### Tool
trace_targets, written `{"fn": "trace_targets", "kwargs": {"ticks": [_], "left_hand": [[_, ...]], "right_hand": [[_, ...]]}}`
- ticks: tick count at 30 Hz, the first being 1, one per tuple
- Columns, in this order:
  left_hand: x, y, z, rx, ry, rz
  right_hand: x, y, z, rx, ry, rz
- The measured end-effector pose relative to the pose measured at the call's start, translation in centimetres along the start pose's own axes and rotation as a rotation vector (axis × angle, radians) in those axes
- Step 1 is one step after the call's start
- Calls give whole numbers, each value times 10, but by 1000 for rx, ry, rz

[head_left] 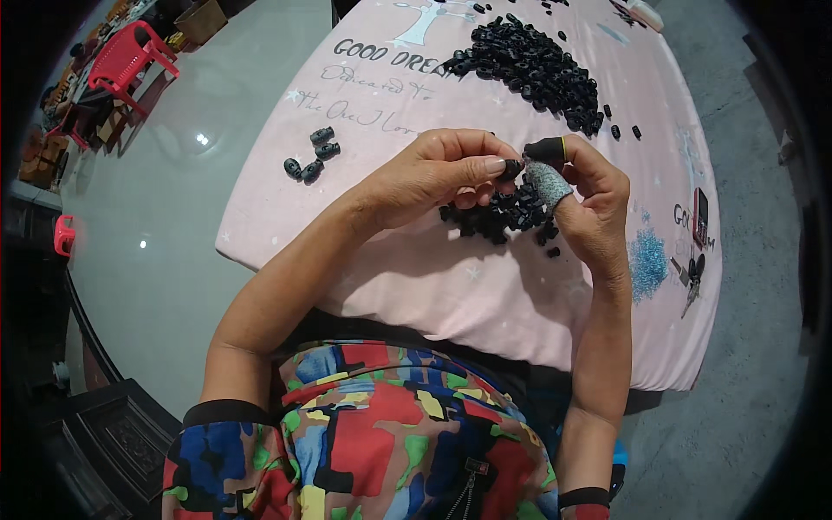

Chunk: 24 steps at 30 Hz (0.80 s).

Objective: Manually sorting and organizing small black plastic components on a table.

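Over the table, my left hand (433,169) pinches a small black cord lock piece (511,170) between thumb and fingers. Close against it is my right hand (585,186), its thumb wrapped in grey material and its index finger in a black cover. Those two fingertips come together beside the piece; whatever lies between them is too small to make out. Beneath both hands spreads a small heap of black cord lock parts (498,217), partly hidden by my fingers. To the left lie several larger black cord locks with holes (312,171), which look assembled.
A large heap of black parts (537,69) covers the far side of the pink cloth-covered table (381,286). At the right are tiny light-blue pieces (648,264), perhaps springs, a red-edged phone (700,217) and keys (693,277). A red chair (130,61) stands far left.
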State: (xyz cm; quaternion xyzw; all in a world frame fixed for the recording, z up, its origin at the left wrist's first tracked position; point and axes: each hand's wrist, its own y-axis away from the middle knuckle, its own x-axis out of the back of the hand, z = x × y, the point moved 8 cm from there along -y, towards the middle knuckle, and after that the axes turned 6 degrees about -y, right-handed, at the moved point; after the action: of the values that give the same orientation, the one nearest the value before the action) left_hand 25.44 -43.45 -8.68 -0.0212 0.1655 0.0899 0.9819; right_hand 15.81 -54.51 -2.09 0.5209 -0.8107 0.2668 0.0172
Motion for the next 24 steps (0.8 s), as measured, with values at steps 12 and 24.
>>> {"fn": "trace_targets", "kwargs": {"ticks": [12, 24], "left_hand": [[4, 2, -2, -5, 16, -13], [3, 0, -7, 34, 93, -22]], "right_hand": [[-3, 0, -8, 61, 38, -30], [-1, 0, -8, 99, 67, -30]]}}
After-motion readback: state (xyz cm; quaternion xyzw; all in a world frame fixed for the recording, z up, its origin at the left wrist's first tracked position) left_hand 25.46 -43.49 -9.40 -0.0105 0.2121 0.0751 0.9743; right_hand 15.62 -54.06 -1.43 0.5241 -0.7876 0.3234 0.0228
